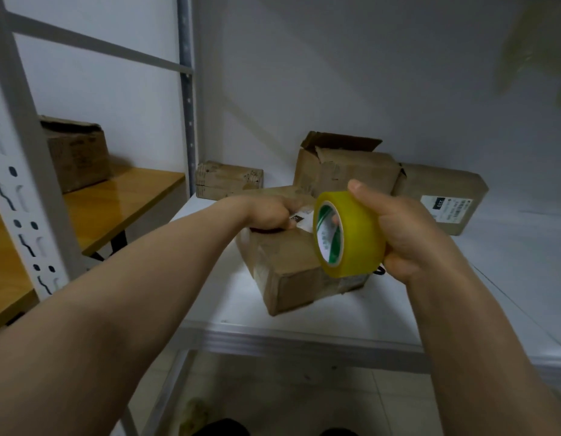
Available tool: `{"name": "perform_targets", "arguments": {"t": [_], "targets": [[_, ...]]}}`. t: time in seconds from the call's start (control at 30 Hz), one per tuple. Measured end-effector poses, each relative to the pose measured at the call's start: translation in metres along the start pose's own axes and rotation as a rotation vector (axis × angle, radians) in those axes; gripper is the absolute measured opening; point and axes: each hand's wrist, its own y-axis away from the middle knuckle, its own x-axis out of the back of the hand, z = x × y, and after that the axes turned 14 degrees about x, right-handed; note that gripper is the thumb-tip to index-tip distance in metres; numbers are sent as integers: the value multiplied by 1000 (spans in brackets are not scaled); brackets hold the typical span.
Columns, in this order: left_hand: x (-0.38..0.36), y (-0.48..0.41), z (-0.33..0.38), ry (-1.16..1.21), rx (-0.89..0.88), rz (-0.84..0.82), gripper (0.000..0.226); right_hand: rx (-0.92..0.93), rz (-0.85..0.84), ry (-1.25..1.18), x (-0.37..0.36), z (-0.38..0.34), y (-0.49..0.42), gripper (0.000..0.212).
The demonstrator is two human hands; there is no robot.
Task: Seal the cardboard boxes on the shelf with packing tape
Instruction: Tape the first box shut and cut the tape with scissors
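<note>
Head view: at far left a worn box (75,152) sits on a wooden desk (122,199), and a small box (229,180) lies at the back of the white shelf (304,325). The left hand (273,215) rests on top of the near box (291,269) with fingers curled under, though I cannot tell if they pinch anything; just right of it the right hand (420,240) grasps the yellow tape (348,234) above that box. 2 more boxes stand behind: an open box (342,165) and, rightmost, a labelled box (442,196).
</note>
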Motion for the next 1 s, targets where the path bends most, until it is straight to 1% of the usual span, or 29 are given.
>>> {"name": "perform_targets", "arguments": {"t": [0.07,0.17,0.2,0.23,0.3,0.4,0.43,0.5,0.53,0.57,0.63,0.73,0.77,0.83,0.9,0.93,1.0], "targets": [[1,3,3,-39,-2,-6,50,13,-5,25,6,-5,10,35],[0,1,4,-85,14,9,54,18,4,94,17,-5,22,62],[1,2,5,-107,19,7,53,8,0,111,21,-1,25,64],[1,3,6,-122,13,3,51,-3,-9,120,25,4,28,62],[1,5,7,-118,21,3,52,-28,-14,134,30,17,34,51],[0,6,8,-126,40,-26,56,-89,-9,127,37,40,37,53],[0,7,10,-123,40,-46,57,-112,6,110,39,47,37,51],[1,8,12,-90,48,-66,49,-151,36,70,42,57,38,44],[1,4,10,-77,43,-80,41,-169,54,57,43,61,38,43],[2,-3,7,-53,29,-97,39,-180,67,49,43,65,37,43],[3,-6,6,-12,35,-115,54,-194,76,48,42,69,36,45],[-3,8,20,-78,10,-97,76,-203,77,63,38,70,36,48],[-4,21,27,-112,10,-98,75,-210,78,69,37,70,35,49],[-7,46,41,-143,-32,-165,57,-219,81,72,35,71,34,52],[-8,65,47,-116,-76,-231,48,-221,77,75,33,72,34,48],[-9,71,48,-141,-103,-250,53,-220,70,75,33,72,33,47],[-15,78,44,-337,-136,-219,85,-216,59,64,32,72,33,47]]}}
